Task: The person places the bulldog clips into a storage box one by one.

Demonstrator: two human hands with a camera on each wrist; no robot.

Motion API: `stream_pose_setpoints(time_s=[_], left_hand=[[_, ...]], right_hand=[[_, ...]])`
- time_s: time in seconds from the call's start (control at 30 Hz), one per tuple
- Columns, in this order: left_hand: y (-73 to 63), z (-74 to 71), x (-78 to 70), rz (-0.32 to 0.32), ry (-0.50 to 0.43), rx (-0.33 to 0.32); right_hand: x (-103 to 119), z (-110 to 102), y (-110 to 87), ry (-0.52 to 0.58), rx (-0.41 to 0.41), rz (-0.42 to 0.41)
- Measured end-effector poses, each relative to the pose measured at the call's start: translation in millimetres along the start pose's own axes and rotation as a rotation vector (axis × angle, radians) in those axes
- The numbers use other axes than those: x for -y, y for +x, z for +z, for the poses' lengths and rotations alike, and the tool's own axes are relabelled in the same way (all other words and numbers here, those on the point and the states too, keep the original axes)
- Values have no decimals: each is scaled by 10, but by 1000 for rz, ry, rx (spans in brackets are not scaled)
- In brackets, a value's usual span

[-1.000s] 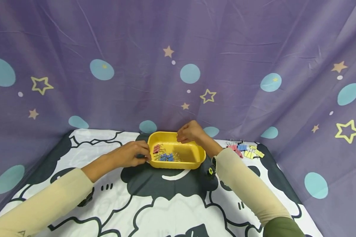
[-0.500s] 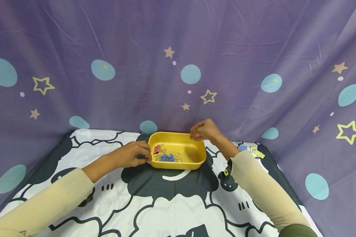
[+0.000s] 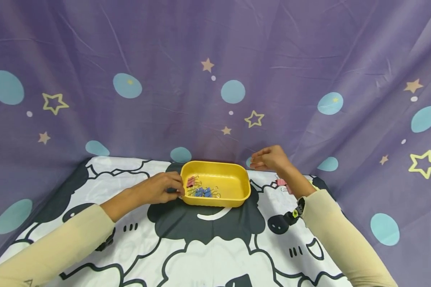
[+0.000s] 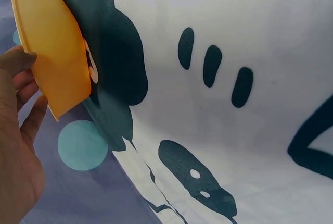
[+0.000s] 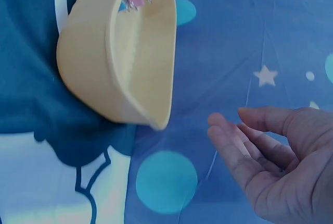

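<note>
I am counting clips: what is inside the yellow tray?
Pink and blue clips lie toward the left end of the tray; they overlap, so their exact number is hidden.

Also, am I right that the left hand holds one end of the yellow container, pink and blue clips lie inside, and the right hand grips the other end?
Not quite: the right hand grips nothing; the right wrist view shows it apart from the yellow container. The left hand does hold one end, with pink clips and blue clips inside.
</note>
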State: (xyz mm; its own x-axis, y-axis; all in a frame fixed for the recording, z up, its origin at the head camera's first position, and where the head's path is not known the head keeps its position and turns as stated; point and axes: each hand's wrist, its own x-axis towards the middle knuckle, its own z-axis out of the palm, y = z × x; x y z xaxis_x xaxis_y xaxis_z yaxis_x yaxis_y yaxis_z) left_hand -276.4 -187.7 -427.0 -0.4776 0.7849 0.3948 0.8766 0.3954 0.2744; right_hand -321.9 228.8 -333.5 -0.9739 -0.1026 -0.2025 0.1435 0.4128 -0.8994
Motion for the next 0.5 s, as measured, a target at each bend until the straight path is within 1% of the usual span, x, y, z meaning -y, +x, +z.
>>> stream_pose_setpoints(time_s=[0.13, 0.23, 0.33, 0.5], left_hand=[[1, 8, 13, 12, 10, -2], [4, 12, 13, 16, 14, -3], [7, 12, 2, 12, 12, -1], [2, 5, -8, 1, 14, 3]], right_hand=[[-78, -149, -57, 59, -11, 6], [-141, -267, -101, 63, -14, 7], [-212, -385, -132, 39, -18, 6], [-333, -594, -172, 52, -24, 6]])
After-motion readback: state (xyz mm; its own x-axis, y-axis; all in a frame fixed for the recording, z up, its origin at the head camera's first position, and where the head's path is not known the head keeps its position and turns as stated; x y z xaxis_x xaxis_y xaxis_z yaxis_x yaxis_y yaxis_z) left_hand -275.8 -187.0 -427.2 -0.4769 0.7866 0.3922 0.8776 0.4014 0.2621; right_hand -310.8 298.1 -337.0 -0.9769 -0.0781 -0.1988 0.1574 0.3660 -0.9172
